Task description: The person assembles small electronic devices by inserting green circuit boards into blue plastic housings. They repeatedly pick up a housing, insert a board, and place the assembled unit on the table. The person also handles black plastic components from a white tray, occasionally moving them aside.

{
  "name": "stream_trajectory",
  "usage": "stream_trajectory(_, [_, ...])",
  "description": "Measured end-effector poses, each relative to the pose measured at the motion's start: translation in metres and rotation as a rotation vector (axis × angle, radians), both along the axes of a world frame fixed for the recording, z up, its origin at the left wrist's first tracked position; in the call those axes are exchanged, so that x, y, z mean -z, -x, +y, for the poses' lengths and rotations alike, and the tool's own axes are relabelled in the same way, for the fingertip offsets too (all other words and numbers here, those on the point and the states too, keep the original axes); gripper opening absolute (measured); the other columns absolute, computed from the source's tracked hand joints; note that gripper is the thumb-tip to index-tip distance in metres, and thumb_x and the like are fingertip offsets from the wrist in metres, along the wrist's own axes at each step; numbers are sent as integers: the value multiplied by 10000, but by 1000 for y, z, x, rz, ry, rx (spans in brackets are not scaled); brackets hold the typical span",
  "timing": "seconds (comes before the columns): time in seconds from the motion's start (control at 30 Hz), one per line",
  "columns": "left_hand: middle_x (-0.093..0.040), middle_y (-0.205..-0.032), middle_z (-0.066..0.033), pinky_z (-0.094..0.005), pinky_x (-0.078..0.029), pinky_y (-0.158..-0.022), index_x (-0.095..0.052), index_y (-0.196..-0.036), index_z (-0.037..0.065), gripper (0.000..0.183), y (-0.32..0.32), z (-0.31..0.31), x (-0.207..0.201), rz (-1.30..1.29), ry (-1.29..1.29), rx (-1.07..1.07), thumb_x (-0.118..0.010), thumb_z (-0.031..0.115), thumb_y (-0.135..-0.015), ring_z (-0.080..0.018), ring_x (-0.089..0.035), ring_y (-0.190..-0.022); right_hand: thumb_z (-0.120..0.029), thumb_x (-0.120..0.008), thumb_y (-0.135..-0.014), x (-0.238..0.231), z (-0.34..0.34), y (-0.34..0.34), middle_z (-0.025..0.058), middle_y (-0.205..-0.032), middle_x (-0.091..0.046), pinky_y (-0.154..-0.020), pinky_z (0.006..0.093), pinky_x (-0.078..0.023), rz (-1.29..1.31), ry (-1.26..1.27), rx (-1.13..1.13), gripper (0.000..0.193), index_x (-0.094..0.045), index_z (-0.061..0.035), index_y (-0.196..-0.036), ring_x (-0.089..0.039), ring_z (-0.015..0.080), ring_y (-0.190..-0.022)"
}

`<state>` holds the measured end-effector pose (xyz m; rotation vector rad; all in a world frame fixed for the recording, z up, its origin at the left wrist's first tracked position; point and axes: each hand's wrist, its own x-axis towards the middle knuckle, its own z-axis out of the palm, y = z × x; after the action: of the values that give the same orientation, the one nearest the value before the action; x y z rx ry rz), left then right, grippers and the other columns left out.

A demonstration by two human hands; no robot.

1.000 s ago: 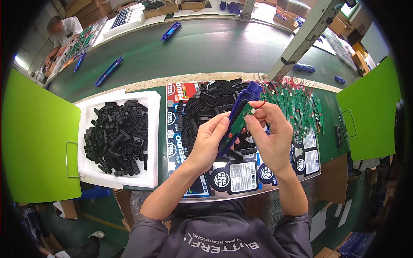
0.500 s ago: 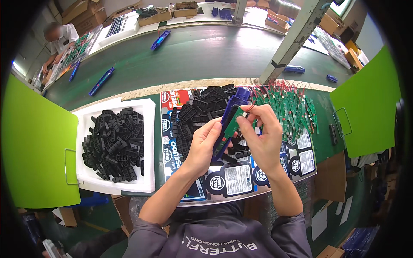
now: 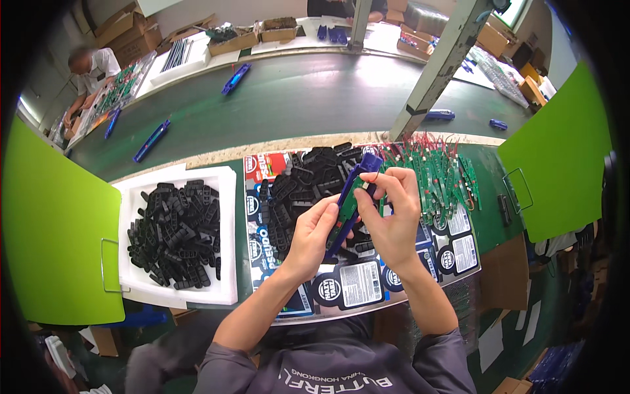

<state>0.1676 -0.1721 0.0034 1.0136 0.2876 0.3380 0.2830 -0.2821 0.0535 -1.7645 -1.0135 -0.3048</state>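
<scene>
A long blue plastic housing point(image 3: 372, 161) is held tilted over the bench, its open side up. My left hand point(image 3: 314, 235) is closed round its lower part, thumb along the edge. A narrow green circuit board point(image 3: 346, 211) lies along the inside of the housing. At the board's upper end, my right hand point(image 3: 398, 213) is closed, thumb and forefinger pinching by the red wires; its fingertips partly hide that end. Behind the hands lies a heap of black rubber button strips point(image 3: 295, 190). To the right is a pile of green boards with red wires point(image 3: 436, 177).
A white foam tray point(image 3: 228, 262) of black strips stands at left. Green panels point(image 3: 59, 230) flank both sides. Beyond the bench runs a dark belt point(image 3: 308, 92) carrying several blue housings point(image 3: 152, 141). A metal post point(image 3: 436, 72) rises at right. A co-worker point(image 3: 95, 72) sits far left.
The board's upper end sits lower in the housing, and my right fingers have moved down with it. The whole view has shifted slightly. At the far side, a person's dark clothing has come into sight.
</scene>
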Motion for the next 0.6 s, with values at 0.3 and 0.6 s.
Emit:
stream_trajectory(0.3, [-715,-1075,-25,-218,-523,-716,-575,-1491,9,408,1,-8,6,-19,-220,-36,-583,116,-1097,-63,-640,-839,25,-809,-850,14,1,-1,62,-1081,-550,-741,293,-464,147,-101,18,471,-598,-44,-1265,-566,136,-852])
stream_trajectory(0.6, [-738,-1076,-58,-228,-538,-690,-599,-1472,0,390,-3,-11,7,9,-275,-94,-582,114,-1099,-83,-659,-815,21,-799,-868,21,4,-7,37,-1104,-580,-656,241,-419,432,-164,-61,670,-494,-26,-1464,-591,71,-819])
